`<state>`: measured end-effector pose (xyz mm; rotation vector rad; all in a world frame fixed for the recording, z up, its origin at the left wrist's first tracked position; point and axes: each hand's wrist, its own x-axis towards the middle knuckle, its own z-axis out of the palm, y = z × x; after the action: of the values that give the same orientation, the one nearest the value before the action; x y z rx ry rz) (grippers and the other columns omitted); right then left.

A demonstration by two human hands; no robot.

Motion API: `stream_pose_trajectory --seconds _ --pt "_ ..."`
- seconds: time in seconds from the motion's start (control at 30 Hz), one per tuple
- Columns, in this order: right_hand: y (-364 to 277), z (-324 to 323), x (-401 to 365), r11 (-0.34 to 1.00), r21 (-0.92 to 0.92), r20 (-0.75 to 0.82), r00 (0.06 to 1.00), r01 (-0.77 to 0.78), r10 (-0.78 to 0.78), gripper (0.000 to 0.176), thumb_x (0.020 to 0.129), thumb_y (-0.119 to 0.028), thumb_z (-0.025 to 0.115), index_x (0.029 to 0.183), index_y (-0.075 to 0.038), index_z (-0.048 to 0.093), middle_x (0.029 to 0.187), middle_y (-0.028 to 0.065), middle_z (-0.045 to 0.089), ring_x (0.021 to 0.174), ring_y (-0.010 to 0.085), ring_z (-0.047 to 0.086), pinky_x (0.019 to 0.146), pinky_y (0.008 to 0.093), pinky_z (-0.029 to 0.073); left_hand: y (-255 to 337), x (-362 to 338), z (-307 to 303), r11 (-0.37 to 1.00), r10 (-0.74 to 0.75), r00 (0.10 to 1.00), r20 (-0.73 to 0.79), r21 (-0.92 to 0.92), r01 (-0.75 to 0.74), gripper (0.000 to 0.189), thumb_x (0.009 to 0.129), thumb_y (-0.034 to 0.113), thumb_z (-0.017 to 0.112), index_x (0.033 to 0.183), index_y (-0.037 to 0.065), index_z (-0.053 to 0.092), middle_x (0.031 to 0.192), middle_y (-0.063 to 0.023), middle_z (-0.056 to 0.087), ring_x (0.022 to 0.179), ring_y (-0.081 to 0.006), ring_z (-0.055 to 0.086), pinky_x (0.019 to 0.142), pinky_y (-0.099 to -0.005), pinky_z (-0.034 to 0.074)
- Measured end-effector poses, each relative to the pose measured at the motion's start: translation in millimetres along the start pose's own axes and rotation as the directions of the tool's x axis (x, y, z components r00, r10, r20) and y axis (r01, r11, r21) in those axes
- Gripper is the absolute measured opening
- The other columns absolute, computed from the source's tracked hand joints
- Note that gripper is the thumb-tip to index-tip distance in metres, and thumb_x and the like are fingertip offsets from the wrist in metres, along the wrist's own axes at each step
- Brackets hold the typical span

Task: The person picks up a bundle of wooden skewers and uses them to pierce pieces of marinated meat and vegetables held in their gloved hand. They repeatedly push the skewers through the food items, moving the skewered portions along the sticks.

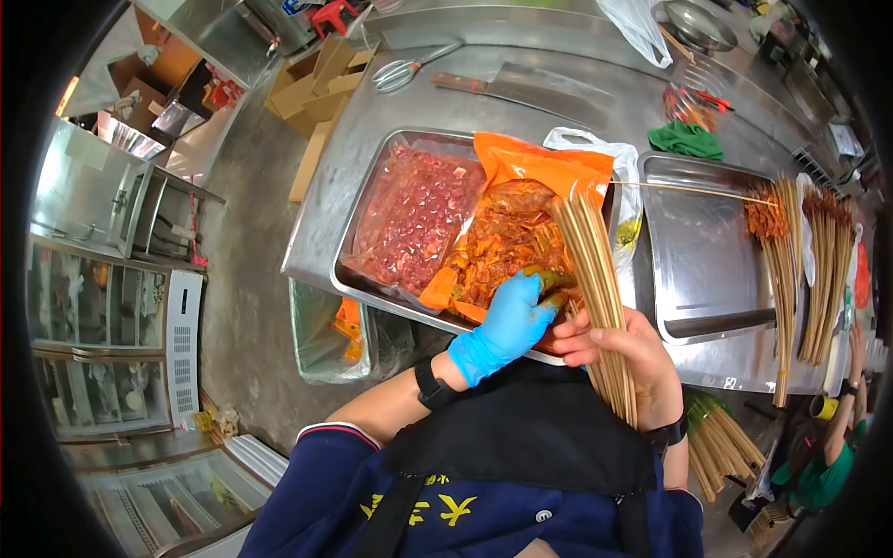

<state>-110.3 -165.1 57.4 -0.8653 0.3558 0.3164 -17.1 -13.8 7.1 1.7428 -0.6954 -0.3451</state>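
My left hand (507, 321), in a blue glove with sauce-stained fingertips, is over the front of the marinated meat (516, 228). Its thumb and fingers close on what looks like a small reddish piece of meat, partly hidden. My bare right hand (637, 358) grips a thick bundle of wooden skewers (595, 270), tilted with the upper ends over the meat. Its fingertips come close to my gloved fingers. The marinated meat lies on an orange bag (544, 160) in a metal tray (367, 290). Beside it in the tray, raw red meat (419, 214) rests in clear plastic.
To the right, loaded meat skewers (779, 251) lie across a second metal tray (712, 321), with more skewers (828, 270) beyond. A cleaver (530, 95), scissors (400, 74) and a green cloth (686, 139) are at the back. A lined bin (316, 358) stands below left. Another person (837, 446) is at right.
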Motion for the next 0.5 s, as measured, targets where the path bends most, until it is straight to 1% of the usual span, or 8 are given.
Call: stream_pose_trajectory --seconds 0.03,0.1,0.13,0.2,0.23,0.3,0.33,0.5 --pt "-2.2 5.3 -1.6 0.999 -0.026 0.021 0.999 -0.031 0.031 0.022 0.077 -0.004 0.052 0.098 0.004 0.052 0.095 0.0208 0.059 0.088 0.0278 0.061 0.075 0.0344 0.052 -1.9 1.4 0.1 1.0 0.002 1.0 0.0 -0.001 -0.002 0.023 0.075 0.002 0.05 0.096 -0.003 0.057 0.085 -0.0196 0.057 0.077 -0.0314 0.057 0.068 -0.0344 0.045" --pt "-1.3 9.1 -0.5 0.998 -0.043 0.037 0.999 -0.037 0.039 0.023 0.079 -0.007 0.053 0.099 0.004 0.051 0.094 0.0195 0.059 0.087 0.0265 0.061 0.073 0.0326 0.052 -7.0 4.4 -1.2 0.99 -0.108 0.992 0.069 -0.084 0.114 0.024 0.076 0.003 0.05 0.097 -0.004 0.056 0.086 -0.0188 0.058 0.078 -0.0281 0.058 0.068 -0.0334 0.045" --pt "3.9 6.2 3.6 0.997 -0.066 0.016 0.999 -0.035 0.036 0.023 0.079 -0.008 0.053 0.099 0.004 0.051 0.094 0.0189 0.059 0.085 0.0257 0.061 0.073 0.0317 0.052 -5.2 5.1 -3.9 0.991 -0.103 0.992 0.072 -0.081 0.108 0.024 0.076 0.003 0.05 0.097 -0.004 0.056 0.086 -0.0188 0.058 0.078 -0.0281 0.058 0.068 -0.0334 0.045" --pt "8.4 0.2 7.5 0.996 -0.07 -0.024 0.999 -0.047 0.046 0.023 0.079 -0.009 0.054 0.098 0.003 0.052 0.093 0.017 0.059 0.083 0.0232 0.062 0.07 0.029 0.052 0.6 4.3 -13.4 0.977 -0.198 0.98 0.021 -0.07 0.199 0.025 0.078 0.005 0.049 0.101 -0.005 0.055 0.088 -0.0122 0.06 0.077 -0.0192 0.057 0.068 -0.0298 0.046" --pt "8.3 -0.2 7.8 0.997 -0.068 -0.027 0.999 -0.046 0.044 0.023 0.079 -0.009 0.054 0.098 0.003 0.052 0.093 0.017 0.059 0.083 0.0232 0.062 0.07 0.029 0.052 1.6 4.0 -18.9 0.977 -0.198 0.98 0.026 -0.071 0.199 0.025 0.078 0.005 0.049 0.101 -0.005 0.055 0.088 -0.0122 0.06 0.077 -0.0192 0.057 0.068 -0.0298 0.046" --pt "9.4 -0.8 7.9 0.99 -0.131 -0.03 0.998 -0.057 0.053 0.023 0.079 -0.008 0.054 0.099 0.004 0.052 0.093 0.0158 0.059 0.083 0.0219 0.062 0.07 0.0279 0.052 1.3 3.0 -27.4 0.805 -0.301 0.953 0.041 -0.524 0.277 0.03 0.082 0.009 0.048 0.11 -0.002 0.051 0.092 -0.0075 0.06 0.084 -0.0127 0.056 0.074 -0.0247 0.045" --pt "10.0 -0.2 7.8 0.989 -0.133 -0.029 0.998 -0.064 0.06 0.023 0.079 -0.008 0.054 0.099 0.004 0.052 0.093 0.0158 0.059 0.083 0.0219 0.062 0.07 0.0279 0.052 -0.6 3.8 -28.3 0.759 -0.265 0.96 0.09 -0.595 0.265 0.032 0.084 0.012 0.047 0.113 -0.001 0.049 0.095 -0.0048 0.059 0.085 -0.0107 0.055 0.074 -0.0239 0.045" --pt "12.5 -0.5 12.4 0.973 -0.208 -0.025 0.995 -0.1 0.097 0.025 0.08 -0.007 0.056 0.103 0.003 0.051 0.093 0.0139 0.059 0.081 0.0198 0.062 0.069 0.0273 0.052 0.2 9.4 -25.3 0.729 -0.299 0.95 0.087 -0.622 0.286 0.031 0.083 0.011 0.048 0.11 -0.003 0.05 0.094 -0.0052 0.059 0.082 -0.012 0.057 0.07 -0.0257 0.047"
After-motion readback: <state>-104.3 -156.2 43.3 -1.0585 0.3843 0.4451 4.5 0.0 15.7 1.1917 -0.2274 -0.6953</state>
